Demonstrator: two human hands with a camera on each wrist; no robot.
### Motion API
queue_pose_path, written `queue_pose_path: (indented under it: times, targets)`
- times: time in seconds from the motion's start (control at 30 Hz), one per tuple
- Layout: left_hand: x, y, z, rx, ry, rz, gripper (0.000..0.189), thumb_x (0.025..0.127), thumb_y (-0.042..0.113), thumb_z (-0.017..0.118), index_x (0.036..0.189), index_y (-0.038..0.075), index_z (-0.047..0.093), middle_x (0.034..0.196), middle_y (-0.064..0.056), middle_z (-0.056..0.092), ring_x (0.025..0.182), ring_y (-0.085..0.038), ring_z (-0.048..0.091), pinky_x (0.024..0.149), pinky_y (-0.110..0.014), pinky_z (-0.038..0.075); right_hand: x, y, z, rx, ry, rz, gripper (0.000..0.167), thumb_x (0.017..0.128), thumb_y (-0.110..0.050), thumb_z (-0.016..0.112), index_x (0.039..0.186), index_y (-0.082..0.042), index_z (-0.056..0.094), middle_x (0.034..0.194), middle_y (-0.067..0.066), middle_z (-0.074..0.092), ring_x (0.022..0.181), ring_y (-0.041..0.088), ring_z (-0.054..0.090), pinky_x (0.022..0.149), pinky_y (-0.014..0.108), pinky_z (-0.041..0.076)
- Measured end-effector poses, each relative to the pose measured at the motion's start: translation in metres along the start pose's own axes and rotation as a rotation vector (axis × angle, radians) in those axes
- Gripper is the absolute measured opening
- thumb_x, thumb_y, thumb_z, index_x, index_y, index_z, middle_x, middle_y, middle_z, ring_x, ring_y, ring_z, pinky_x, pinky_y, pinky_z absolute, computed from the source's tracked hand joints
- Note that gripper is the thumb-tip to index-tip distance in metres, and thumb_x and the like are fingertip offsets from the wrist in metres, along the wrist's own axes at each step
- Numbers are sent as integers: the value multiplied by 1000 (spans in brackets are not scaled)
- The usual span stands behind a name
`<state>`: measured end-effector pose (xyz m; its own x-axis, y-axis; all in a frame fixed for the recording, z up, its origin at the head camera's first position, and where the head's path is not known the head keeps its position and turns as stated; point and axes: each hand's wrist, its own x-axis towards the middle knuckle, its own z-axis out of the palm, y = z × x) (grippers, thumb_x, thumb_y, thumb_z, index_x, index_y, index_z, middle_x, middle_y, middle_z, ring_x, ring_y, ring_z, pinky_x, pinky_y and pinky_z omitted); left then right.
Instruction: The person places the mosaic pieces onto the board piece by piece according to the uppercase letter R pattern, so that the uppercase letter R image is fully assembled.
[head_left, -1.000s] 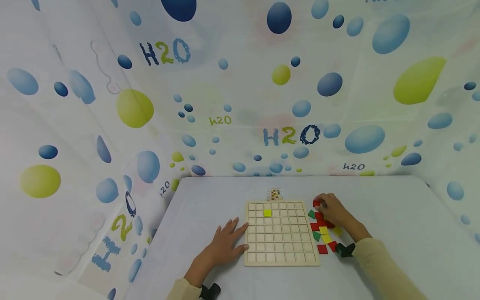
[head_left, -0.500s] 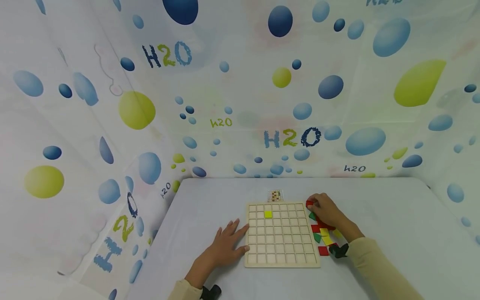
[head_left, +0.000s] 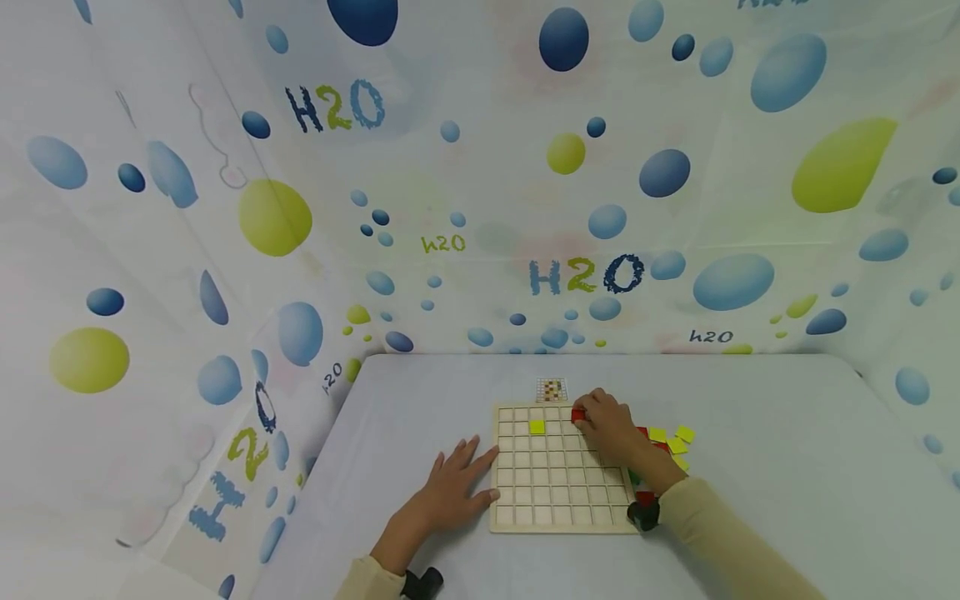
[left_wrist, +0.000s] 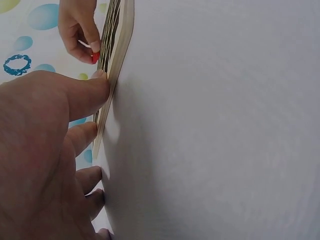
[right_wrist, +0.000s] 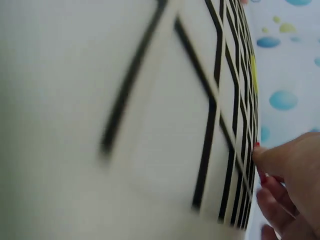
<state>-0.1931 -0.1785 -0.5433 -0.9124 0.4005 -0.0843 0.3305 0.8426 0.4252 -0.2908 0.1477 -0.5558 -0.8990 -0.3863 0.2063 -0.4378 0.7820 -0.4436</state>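
Note:
A light wooden grid board (head_left: 525, 523) lies flat on the table, with one yellow square tile (head_left: 537, 427) in a cell of its second row. My right hand (head_left: 611, 429) is over the board's far right part and pinches a red tile (head_left: 577, 415) between thumb and fingers. The same red tile (left_wrist: 95, 57) shows at the fingertips in the left wrist view. My left hand (head_left: 450, 487) has its fingers spread at the board's left edge, thumb and index fingertip touching the frame. The right forearm hides some of the board's right side.
Loose yellow tiles (head_left: 677, 446), red tiles (head_left: 645, 497) and a bit of green lie right of the board, partly under the right wrist. A small printed pattern card (head_left: 552, 389) lies beyond the board's far edge. A bubble-print curtain (head_left: 480, 167) hangs behind the table.
My right hand has carried the red tile leftward from the loose tiles to over the board's far side. More yellow tiles are uncovered at right. My left hand has stayed put.

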Motion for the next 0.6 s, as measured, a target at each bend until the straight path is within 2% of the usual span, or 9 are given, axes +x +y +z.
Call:
queue_pose_path:
  times: [0.13,0.3,0.6]
  targets:
    - [-2,0,-2,-3,7,11,69,103,49,62,163,21,43,171,-20,30,159,-46,26,122,-75,18,5,-13,6,-5,7,-7,24,102,-22,73,121,-8,69,117,11,63,101,31,58,77,49,47]
    - [-2,-1,-2,-2,6,11,68,104,49,61,163,20,43,171,-21,29,159,-46,25,122,-75,18,11,-25,14,26,-42,3,28,102,-21,72,126,-8,66,116,10,64,104,29,59,80,47,47]
    - [-2,1,-4,-16,-1,12,68,104,49,61,163,19,43,171,-21,30,159,-46,25,122,-75,18,13,-40,15,25,-47,-12,27,99,-15,74,123,-6,65,111,11,66,101,30,61,86,52,53]
